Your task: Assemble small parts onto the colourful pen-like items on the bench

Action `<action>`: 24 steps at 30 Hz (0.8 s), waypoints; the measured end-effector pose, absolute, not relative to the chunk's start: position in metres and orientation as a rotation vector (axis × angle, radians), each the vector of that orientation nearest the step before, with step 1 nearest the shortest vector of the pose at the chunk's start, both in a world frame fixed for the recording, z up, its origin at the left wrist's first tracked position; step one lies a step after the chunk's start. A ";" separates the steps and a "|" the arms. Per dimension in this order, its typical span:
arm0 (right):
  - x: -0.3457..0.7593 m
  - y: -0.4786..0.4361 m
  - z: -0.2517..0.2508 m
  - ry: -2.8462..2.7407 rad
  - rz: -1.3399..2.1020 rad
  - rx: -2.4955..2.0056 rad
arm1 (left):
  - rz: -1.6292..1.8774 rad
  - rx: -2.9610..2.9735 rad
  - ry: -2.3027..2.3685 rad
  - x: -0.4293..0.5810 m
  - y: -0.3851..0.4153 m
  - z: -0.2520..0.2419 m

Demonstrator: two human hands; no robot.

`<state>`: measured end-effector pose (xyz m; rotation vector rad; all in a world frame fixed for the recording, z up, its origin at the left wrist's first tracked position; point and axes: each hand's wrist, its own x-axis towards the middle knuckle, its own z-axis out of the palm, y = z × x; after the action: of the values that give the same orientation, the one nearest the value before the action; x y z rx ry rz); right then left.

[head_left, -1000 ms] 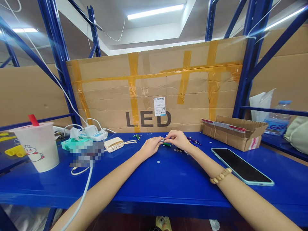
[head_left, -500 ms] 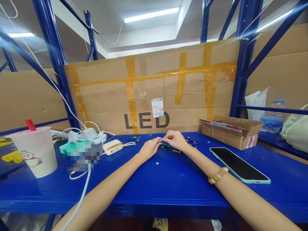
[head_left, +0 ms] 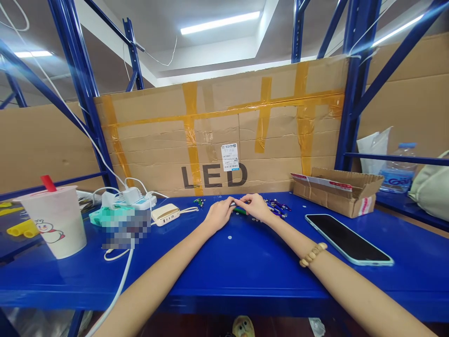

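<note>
Left grip (head_left: 220,214) and right grip (head_left: 257,207) both narrow, fingertips meeting on a small metal part (head_left: 233,204) just above the blue bench (head_left: 245,267). Green piece (head_left: 240,211) sits directly below the grips. Loose purple parts (head_left: 277,206) lie right of the right grip. Step in hand: two-handed work on the metal part.

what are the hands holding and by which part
The left hand and right hand pinch a small silvery piece between their fingertips; it is too small to tell what it is or which part is gripped.
</note>
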<state>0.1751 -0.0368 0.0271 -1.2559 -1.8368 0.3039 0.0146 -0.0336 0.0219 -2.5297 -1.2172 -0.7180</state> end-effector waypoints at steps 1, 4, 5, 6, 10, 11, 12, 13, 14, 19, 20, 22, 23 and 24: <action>0.175 -0.038 0.028 -1.842 0.288 -1.263 | -0.710 -2.519 -1.223 0.015 -0.034 0.022; 0.177 -0.038 0.029 -1.825 0.262 -1.292 | -0.708 -2.508 -1.226 0.015 -0.034 0.022; 0.178 -0.037 0.029 -1.818 0.261 -1.299 | -0.708 -2.507 -1.230 0.014 -0.034 0.023; 0.178 -0.037 0.029 -1.815 0.264 -1.303 | -0.705 -2.504 -1.237 0.014 -0.034 0.023; 0.180 -0.037 0.028 -1.836 0.249 -1.331 | -0.679 -2.491 -1.255 0.014 -0.035 0.023; 0.181 -0.038 0.029 -1.850 0.242 -1.343 | -0.674 -2.488 -1.262 0.014 -0.035 0.023; 0.181 -0.039 0.030 -1.872 0.241 -1.353 | -0.671 -2.484 -1.277 0.014 -0.035 0.024; 0.182 -0.040 0.031 -1.902 0.245 -1.361 | -0.671 -2.477 -1.298 0.014 -0.034 0.023; 0.183 -0.042 0.032 -1.936 0.259 -1.363 | -0.670 -2.470 -1.323 0.014 -0.034 0.023; 0.188 -0.044 0.038 -2.095 0.456 -1.305 | -0.651 -2.446 -1.375 0.014 -0.032 0.023; 0.187 -0.044 0.038 -2.120 0.494 -1.296 | -0.642 -2.444 -1.368 0.014 -0.032 0.023; 0.186 -0.043 0.036 -2.159 0.511 -1.302 | -0.618 -2.442 -1.355 0.015 -0.033 0.024; 0.185 -0.043 0.035 -2.172 0.496 -1.311 | -0.605 -2.442 -1.348 0.015 -0.034 0.024; 0.184 -0.042 0.034 -2.184 0.476 -1.321 | -0.594 -2.441 -1.342 0.015 -0.035 0.025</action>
<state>0.1835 -0.0418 0.0336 -1.3214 -2.1837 0.4758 0.0153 -0.0347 0.0247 -2.4412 -1.3420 -0.5941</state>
